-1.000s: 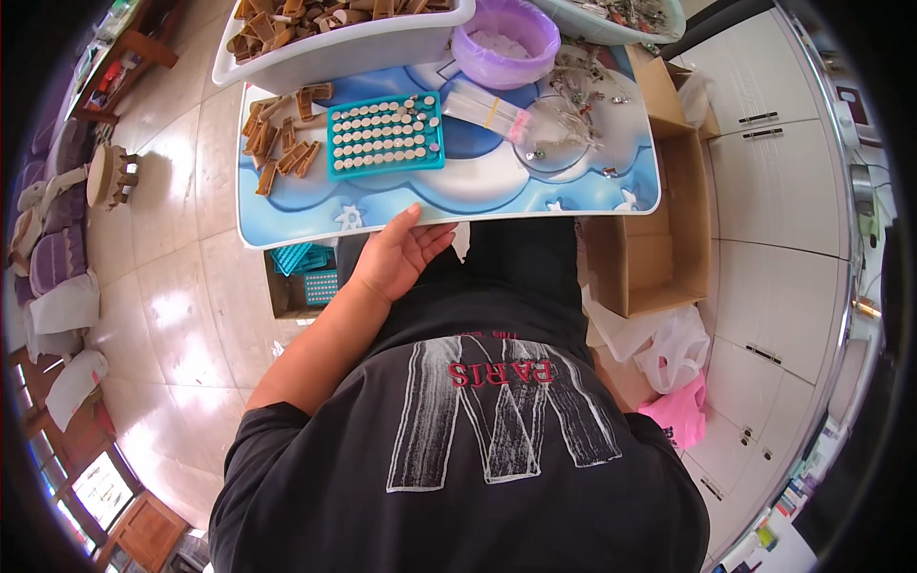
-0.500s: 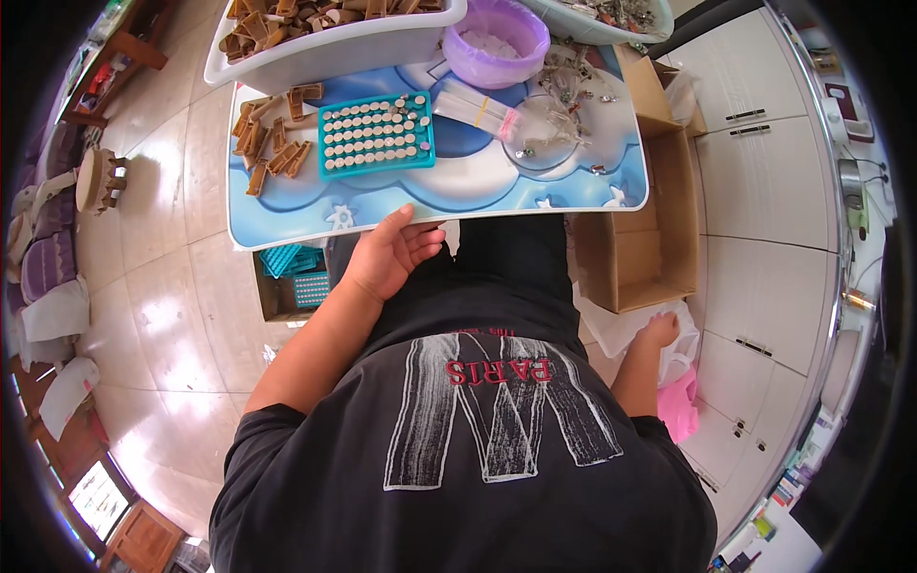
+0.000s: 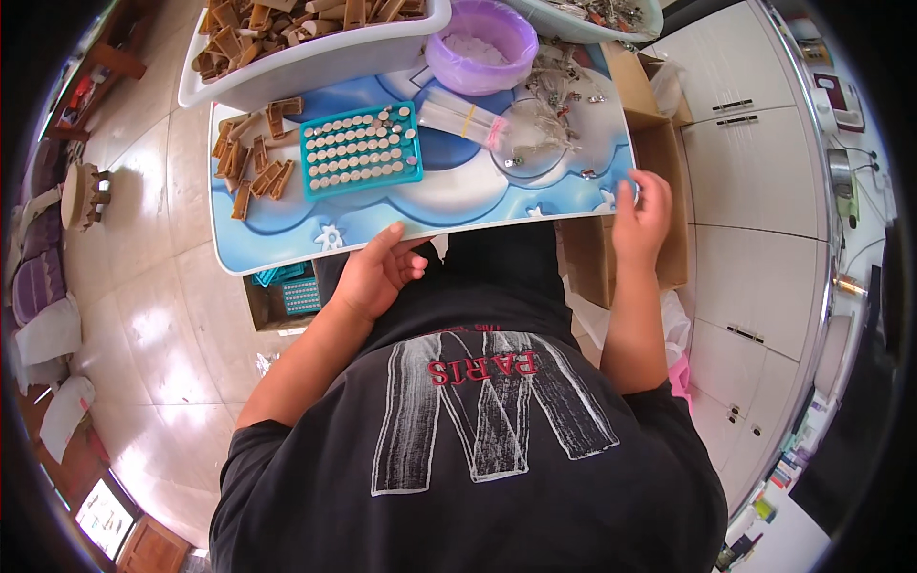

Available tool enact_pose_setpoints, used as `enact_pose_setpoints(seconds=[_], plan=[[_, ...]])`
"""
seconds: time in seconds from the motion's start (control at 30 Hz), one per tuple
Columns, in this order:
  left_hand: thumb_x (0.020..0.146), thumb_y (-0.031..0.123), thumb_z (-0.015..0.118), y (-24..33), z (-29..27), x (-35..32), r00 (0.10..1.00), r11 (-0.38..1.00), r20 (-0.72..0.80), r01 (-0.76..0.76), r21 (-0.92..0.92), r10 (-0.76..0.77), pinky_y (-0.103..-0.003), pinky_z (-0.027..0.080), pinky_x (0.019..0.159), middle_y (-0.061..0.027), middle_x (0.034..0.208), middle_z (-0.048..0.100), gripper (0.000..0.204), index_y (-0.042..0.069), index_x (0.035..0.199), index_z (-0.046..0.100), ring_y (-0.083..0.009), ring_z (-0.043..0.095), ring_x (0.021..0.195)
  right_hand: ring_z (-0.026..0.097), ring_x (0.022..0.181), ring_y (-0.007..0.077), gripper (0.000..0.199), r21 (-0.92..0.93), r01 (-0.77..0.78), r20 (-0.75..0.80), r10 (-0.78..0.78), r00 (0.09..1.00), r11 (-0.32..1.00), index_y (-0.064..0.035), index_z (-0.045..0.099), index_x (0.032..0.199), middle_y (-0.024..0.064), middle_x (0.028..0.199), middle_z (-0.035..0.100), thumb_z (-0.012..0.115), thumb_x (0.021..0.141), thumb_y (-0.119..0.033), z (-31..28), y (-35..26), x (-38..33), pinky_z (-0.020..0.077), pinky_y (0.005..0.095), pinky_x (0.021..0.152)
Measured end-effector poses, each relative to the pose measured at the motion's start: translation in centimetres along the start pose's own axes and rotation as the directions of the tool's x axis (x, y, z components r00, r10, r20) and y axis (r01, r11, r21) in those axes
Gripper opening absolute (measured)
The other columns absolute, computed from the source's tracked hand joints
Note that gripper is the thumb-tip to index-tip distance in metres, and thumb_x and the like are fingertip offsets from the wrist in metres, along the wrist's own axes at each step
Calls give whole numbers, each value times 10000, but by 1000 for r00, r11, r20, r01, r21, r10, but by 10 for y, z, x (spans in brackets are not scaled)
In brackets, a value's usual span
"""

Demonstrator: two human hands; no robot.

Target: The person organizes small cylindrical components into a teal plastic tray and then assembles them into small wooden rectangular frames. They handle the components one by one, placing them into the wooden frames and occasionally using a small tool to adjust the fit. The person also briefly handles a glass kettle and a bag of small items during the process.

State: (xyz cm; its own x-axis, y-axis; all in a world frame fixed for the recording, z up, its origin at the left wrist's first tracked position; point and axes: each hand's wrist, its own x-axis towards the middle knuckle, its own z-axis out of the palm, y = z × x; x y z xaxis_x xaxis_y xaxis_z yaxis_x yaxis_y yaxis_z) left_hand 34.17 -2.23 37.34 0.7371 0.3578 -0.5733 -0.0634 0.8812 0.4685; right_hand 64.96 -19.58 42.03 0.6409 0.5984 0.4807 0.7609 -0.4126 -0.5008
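Note:
My left hand [image 3: 375, 274] is at the front edge of a small blue-and-white patterned table [image 3: 458, 205]. Its thumb rests along the rim, and the loosely bent fingers hang below it, holding nothing. By the table's front right corner is my right hand [image 3: 642, 218], raised with fingers bent and apart from the thumb; I see nothing in it. On the tabletop, a teal tray [image 3: 361, 187] carries rows of small round pale pieces. Brown wedge-like pieces [image 3: 275, 179] lie left of it. Right of it are clear plastic strips [image 3: 449, 116] with a yellow band, then a tangle of small clear-and-metal parts [image 3: 549, 124].
A white bin [image 3: 315, 53] of brown pieces, a purple lined basin [image 3: 482, 48] and a pale green tub [image 3: 654, 21] line the far side. A cardboard box [image 3: 673, 191] stands right, before white cabinets [image 3: 755, 181]. More teal trays [image 3: 301, 296] sit in a box below left.
My right hand has come up from low beside my body to the table's right corner. The view has shifted slightly, while my left hand stays at the front edge.

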Motion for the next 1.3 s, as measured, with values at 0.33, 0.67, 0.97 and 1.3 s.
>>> enact_pose_setpoints(seconds=[0.33,0.67,0.97,1.3], plan=[[923,389,508,4,5,-6,992,976,95,55,210,-77,-325,486,828,-138,1121,617,468,2,1185,537,-200,615,926,561,740,193,268,34,-207,369,180,912,978,-58,614,1011,84,925,571,692,765,-130,21,-42,36,474,298,665],[893,175,605,17,26,-27,925,709,376,-226,668,-60,-306,436,926,-114,1130,601,397,-13,1229,513,-178,558,1064,515,727,101,231,24,-40,-7,41,999,999,-42,626,1025,23,916,524,673,800,-65,21,-46,54,469,248,659],[890,123,601,50,42,-48,909,614,382,-400,681,167,-291,449,900,-101,1082,625,303,-20,1156,573,-162,583,1013,558,819,174,270,-20,213,-256,-211,943,977,-76,650,1066,79,1035,524,655,796,-80,21,-67,81,479,298,743],[913,78,548,49,55,-30,866,549,341,-496,673,365,-277,464,866,-83,1089,624,248,-17,1140,566,-139,586,999,568,849,178,260,-6,306,-353,-289,890,952,-48,621,1003,74,977,569,701,755,-51,1,-85,82,471,317,773]])
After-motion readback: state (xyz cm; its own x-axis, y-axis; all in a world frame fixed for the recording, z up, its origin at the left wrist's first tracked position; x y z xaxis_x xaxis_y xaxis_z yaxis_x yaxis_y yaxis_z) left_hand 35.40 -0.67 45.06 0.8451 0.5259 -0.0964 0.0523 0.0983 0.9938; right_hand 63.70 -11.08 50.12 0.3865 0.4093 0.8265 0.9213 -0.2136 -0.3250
